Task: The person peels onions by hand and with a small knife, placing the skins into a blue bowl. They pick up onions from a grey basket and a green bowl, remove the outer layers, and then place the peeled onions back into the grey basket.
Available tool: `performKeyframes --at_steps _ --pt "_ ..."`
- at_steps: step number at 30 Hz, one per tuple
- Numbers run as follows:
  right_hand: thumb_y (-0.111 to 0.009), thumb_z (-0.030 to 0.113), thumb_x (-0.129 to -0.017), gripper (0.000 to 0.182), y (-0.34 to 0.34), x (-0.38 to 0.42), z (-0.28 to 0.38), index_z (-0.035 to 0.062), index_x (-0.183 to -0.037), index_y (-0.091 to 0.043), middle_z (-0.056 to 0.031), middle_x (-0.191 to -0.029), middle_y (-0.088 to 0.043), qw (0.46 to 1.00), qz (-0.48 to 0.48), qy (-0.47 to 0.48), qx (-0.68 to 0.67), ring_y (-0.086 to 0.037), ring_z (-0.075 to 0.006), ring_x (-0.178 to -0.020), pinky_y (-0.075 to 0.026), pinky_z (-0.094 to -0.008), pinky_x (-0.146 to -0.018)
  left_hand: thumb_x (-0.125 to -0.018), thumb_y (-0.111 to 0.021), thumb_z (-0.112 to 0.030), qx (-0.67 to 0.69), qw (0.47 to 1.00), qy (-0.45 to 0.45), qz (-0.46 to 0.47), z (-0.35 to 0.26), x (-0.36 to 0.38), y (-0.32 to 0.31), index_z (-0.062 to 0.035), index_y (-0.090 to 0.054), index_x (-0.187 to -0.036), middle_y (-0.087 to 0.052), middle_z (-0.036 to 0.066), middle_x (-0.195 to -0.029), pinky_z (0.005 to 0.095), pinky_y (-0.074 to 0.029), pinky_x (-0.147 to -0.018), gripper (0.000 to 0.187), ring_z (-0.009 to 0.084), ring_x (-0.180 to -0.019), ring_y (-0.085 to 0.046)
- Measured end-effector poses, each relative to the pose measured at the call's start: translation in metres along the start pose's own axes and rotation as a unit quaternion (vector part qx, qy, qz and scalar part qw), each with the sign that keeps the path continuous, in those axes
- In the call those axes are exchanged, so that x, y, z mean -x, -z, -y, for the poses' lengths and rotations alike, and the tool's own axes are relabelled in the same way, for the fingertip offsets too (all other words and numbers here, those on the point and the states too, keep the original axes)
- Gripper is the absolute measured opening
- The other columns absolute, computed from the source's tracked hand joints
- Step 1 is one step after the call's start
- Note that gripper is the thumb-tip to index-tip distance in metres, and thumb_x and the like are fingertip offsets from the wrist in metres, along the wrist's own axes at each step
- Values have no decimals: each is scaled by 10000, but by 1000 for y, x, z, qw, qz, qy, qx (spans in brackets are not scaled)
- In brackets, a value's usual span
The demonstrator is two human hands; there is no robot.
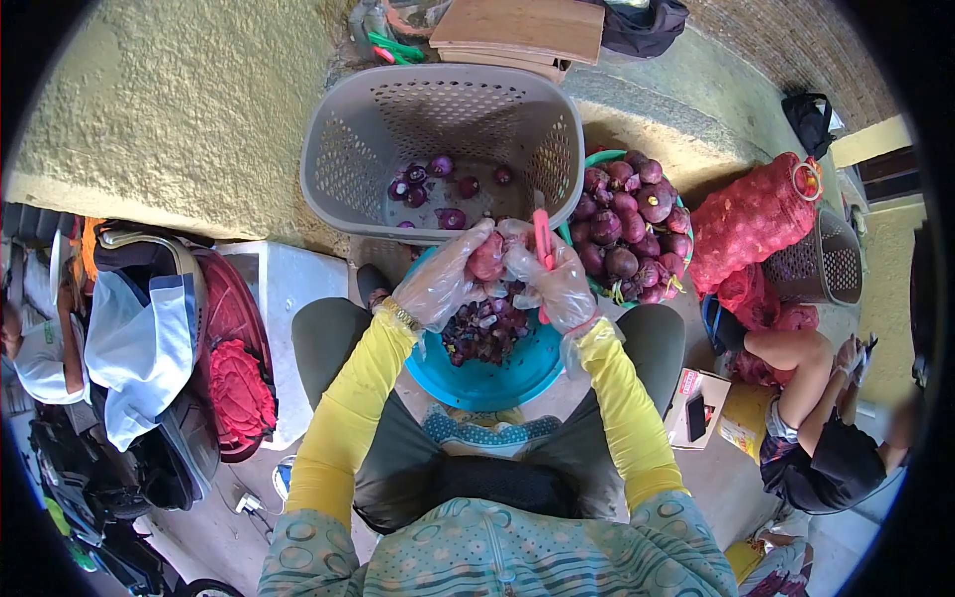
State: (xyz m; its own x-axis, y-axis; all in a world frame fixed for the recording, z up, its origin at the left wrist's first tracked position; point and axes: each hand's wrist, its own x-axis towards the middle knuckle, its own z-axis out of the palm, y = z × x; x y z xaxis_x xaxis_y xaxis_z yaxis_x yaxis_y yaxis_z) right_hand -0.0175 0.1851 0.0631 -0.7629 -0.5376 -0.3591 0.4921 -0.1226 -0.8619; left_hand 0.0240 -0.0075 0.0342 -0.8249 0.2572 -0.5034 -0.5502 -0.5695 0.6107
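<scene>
In a clear plastic glove, my left hand [444, 283] has its fingers closed around a red onion [485, 261] at the front rim of the grey basket. My right hand [557, 287], gloved the same way, is closed on a knife with a pink-red handle [542, 237], which points up and away from me. Its fingers come close beside the onion. Below both hands is a blue basin [438, 375], with a heap of dark onion skins and scraps [484, 333] in it. Several purple onions [441, 166] lie on the bottom of the grey perforated basket [338, 212].
Right of the basket stands a green-rimmed container piled with red onions [622, 229]. Beyond it lie a full red mesh sack [751, 224] and another basket [846, 259]. A phone [696, 416] rests on a carton near a seated person [826, 428]. At left is a white foam box [298, 308].
</scene>
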Motion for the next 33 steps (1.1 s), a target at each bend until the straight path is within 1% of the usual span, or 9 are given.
performKeyframes --at_steps 8,11,16,19,22,25,27,31,33 --pt "-719 111 -947 368 15 2 1 34 -1290 -609 -49 -1109 -709 999 -39 32 -11 -682 -99 -877 -578 -235 -634 -1048 -510 -468 44 999 -4 2 -9 3 6 -140 -581 -1323 -631 32 -1259 343 -551 -894 433 152 -1087 -638" --pt "-737 104 -932 413 25 14 12 19 -1312 -599 -55 -1135 -702 996 44 -65 45 -671 -111 -951 -573 -238 -739 -1053 -486 -480 13 999 -27 -19 -19 10 1 -128 -592 -1334 -629 27 -1280 334 -550 -888 462 148 -1094 -636" --pt "-658 146 -996 380 33 19 -5 21 -1343 -567 -40 -1141 -667 991 82 18 100 -641 -111 -979 -532 -269 -834 -1066 -428 -508 -16 998 -66 -7 -22 13 2 -144 -604 -1336 -612 11 -1277 310 -505 -897 486 103 -1095 -601" --pt "-550 292 -1061 327 26 22 0 80 -1310 -572 10 -967 -644 994 47 47 92 -522 -24 -695 -417 -180 -525 -1064 -449 -495 17 998 -66 13 -23 13 3 -137 -585 -1354 -607 25 -1286 313 -507 -909 481 109 -1109 -598" --pt "-487 322 -1091 352 29 17 -2 102 -1362 -528 26 -892 -582 990 23 -16 141 -501 -34 -698 -422 -197 -570 -1062 -493 -447 80 995 -54 33 -22 10 6 -114 -532 -1399 -603 45 -1264 340 -511 -943 475 130 -1132 -592" --pt "-483 333 -1088 377 25 4 -17 48 -1332 -526 16 -899 -549 991 99 65 -70 -528 -73 -806 -469 -217 -755 -1061 -526 -379 106 989 -87 48 -15 2 11 -93 -460 -1450 -594 61 -1241 383 -503 -1003 487 159 -1157 -581" --pt "-515 296 -1079 313 15 3 -11 52 -1273 -537 17 -867 -543 994 -6 102 43 -512 -72 -771 -465 -214 -735 -1063 -534 -342 98 986 -120 53 -14 2 10 -84 -425 -1473 -588 67 -1235 408 -496 -1038 497 176 -1169 -577" --pt "-653 208 -1010 210 5 4 11 58 -1143 -588 31 -829 -526 993 17 97 69 -503 -73 -759 -468 -231 -730 -1034 -577 -225 80 983 -152 68 -22 9 -4 -72 -402 -1483 -565 77 -1248 421 -486 -1062 506 200 -1169 -581" --pt "-795 107 -886 220 -3 -3 17 74 -1015 -620 45 -840 -503 990 6 118 78 -484 -65 -749 -455 -239 -706 -992 -610 -118 95 982 -140 81 -26 13 -9 -63 -370 -1497 -552 93 -1246 412 -483 -1061 562 205 -1164 -580"
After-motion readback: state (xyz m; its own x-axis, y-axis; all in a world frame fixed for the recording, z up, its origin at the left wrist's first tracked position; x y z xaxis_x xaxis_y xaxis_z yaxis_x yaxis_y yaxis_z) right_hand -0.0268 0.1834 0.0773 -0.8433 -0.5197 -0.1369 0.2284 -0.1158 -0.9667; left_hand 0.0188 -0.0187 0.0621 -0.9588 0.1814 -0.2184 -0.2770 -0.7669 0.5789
